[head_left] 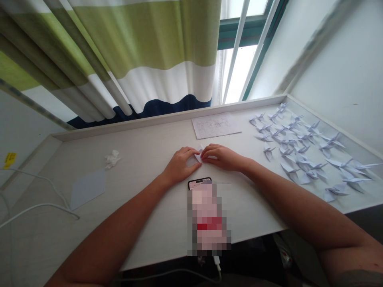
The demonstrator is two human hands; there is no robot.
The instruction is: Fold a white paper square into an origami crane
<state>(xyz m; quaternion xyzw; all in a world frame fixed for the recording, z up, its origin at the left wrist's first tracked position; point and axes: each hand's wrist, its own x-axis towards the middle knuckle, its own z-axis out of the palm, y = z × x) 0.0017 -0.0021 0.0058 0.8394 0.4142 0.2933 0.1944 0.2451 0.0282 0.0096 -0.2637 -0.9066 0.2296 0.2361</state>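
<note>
Between my two hands, above the top end of the phone, is a small folded piece of white paper (198, 156). My left hand (182, 162) grips its left side, fingers curled and thumb toward the paper. From the right, my right hand (220, 156) pinches the paper's other side with its fingertips. Part of the paper is hidden behind the fingers. Just below my hands lies a phone (200, 183) with most of its screen pixelated. Several folded white paper cranes (302, 149) are spread over the right part of the table.
A printed sheet (216, 125) lies near the table's back ledge. On the left are a crumpled tissue (113, 159), a flat white sheet (88, 189) and a white cable (44, 205). A charging cable (217, 263) runs from the phone past the table's front edge. Behind hangs a curtain (143, 44).
</note>
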